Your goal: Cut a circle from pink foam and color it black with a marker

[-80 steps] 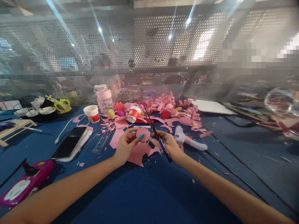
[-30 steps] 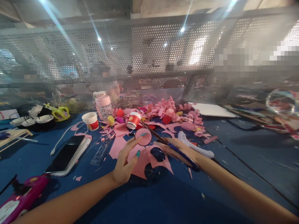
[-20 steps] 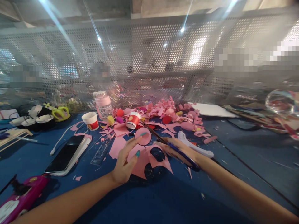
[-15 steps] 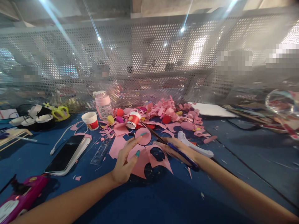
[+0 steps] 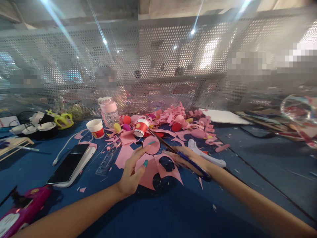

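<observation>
My left hand (image 5: 133,170) lies over a cut-up pink sheet (image 5: 147,175), index finger stretched out onto a pink circle (image 5: 155,148) with a dark outline. Its thumb, with a teal nail, stands apart from the finger. Scissors with blue handles (image 5: 195,166) are in my right hand (image 5: 187,157), closed around them. Their dark blades (image 5: 162,140) point up and left, just beside the circle's right edge. Rounded gaps show along the sheet's near side. Some right-hand fingers are hidden behind the scissors and hand.
Behind lies a heap of pink scraps (image 5: 170,115) with a tipped red-and-white cup (image 5: 141,127). To the left are stacked paper cups (image 5: 95,128), a pink bottle (image 5: 109,110), a phone (image 5: 70,163), a ruler (image 5: 105,163) and a magenta device (image 5: 27,205). A white-handled tool (image 5: 206,155) lies right.
Both hands, the scissors and the pink circle keep practically the same positions. Only a very slight shift of the whole view shows.
</observation>
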`<action>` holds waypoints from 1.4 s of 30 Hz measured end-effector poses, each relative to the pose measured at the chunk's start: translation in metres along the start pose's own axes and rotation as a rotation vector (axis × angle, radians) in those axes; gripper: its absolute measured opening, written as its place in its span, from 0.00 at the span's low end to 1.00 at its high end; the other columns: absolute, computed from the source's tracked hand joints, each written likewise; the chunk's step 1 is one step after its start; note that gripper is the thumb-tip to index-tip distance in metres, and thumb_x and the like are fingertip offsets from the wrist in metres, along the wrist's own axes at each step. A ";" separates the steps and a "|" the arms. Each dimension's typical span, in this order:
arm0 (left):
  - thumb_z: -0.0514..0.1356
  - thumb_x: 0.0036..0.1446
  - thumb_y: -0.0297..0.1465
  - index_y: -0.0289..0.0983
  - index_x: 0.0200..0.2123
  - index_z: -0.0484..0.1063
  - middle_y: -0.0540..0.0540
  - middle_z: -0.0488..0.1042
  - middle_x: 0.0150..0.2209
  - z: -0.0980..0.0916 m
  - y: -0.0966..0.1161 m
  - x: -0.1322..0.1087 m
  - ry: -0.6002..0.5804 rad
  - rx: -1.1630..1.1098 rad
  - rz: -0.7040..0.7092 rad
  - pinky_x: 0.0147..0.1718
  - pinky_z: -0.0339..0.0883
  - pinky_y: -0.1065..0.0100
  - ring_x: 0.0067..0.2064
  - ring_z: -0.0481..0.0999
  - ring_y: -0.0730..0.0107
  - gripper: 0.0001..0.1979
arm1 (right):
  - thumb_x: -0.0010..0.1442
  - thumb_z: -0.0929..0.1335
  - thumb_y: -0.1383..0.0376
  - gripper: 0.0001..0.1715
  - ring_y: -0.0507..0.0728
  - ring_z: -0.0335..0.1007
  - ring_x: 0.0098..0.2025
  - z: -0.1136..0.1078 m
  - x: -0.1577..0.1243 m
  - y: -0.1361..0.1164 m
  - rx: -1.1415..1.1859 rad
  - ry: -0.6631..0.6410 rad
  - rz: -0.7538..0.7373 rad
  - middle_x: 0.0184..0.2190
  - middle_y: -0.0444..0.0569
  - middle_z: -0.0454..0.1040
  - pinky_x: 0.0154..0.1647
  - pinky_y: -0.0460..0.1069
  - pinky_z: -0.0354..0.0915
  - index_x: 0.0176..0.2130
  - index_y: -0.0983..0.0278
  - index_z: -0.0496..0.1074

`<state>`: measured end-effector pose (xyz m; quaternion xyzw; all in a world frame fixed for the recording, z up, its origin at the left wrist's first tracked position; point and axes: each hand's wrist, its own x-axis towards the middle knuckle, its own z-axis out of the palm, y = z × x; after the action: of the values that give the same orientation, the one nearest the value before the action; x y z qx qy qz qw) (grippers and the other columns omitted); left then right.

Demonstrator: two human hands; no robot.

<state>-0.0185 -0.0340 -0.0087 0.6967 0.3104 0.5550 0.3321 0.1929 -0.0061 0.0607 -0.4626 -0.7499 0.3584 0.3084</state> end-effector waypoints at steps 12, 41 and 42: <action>0.51 0.58 0.26 0.43 0.57 0.61 0.46 0.59 0.61 0.000 0.001 0.000 0.009 -0.027 -0.001 0.60 0.50 0.56 0.61 0.56 0.59 0.23 | 0.54 0.64 0.46 0.25 0.49 0.53 0.20 -0.012 0.003 0.000 -0.099 -0.177 0.029 0.17 0.41 0.57 0.19 0.46 0.50 0.23 0.64 0.65; 0.66 0.46 0.33 0.34 0.38 0.68 0.42 0.78 0.37 -0.003 0.006 0.029 0.341 -0.216 -0.241 0.42 0.72 0.63 0.41 0.78 0.62 0.17 | 0.52 0.63 0.43 0.26 0.55 0.63 0.25 0.001 -0.007 -0.004 0.038 -0.079 -0.006 0.19 0.45 0.65 0.30 0.50 0.63 0.19 0.61 0.64; 0.66 0.46 0.33 0.34 0.38 0.68 0.43 0.78 0.36 -0.005 0.007 0.030 0.348 -0.217 -0.228 0.41 0.72 0.63 0.41 0.78 0.62 0.17 | 0.52 0.63 0.43 0.26 0.54 0.62 0.24 0.002 -0.007 -0.007 0.017 -0.083 0.002 0.19 0.45 0.64 0.30 0.50 0.62 0.19 0.61 0.64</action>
<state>-0.0168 -0.0139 0.0148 0.5111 0.3781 0.6556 0.4073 0.1907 -0.0150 0.0640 -0.4455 -0.7585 0.3839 0.2807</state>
